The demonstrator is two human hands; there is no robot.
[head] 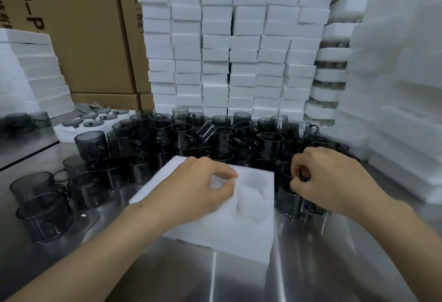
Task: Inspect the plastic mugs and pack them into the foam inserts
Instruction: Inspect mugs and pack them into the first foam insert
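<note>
A white foam insert [227,230] lies on the steel table in front of me, with an empty round cavity near its right edge. My left hand [193,189] rests on the insert, its thumb and forefinger curled at the cavity's left rim. My right hand [327,177] grips the rim of a smoky grey plastic mug [288,200] standing just right of the insert. A dense crowd of several more grey mugs [181,134] fills the table behind the insert.
Stacks of white foam blocks [215,45] rise behind the mugs, with more foam inserts [401,100] piled at right and foam sheets [33,72] at left. Cardboard boxes [91,33] stand at the back left. Grey lids [95,117] sit in foam at left. Loose mugs [43,206] stand at front left.
</note>
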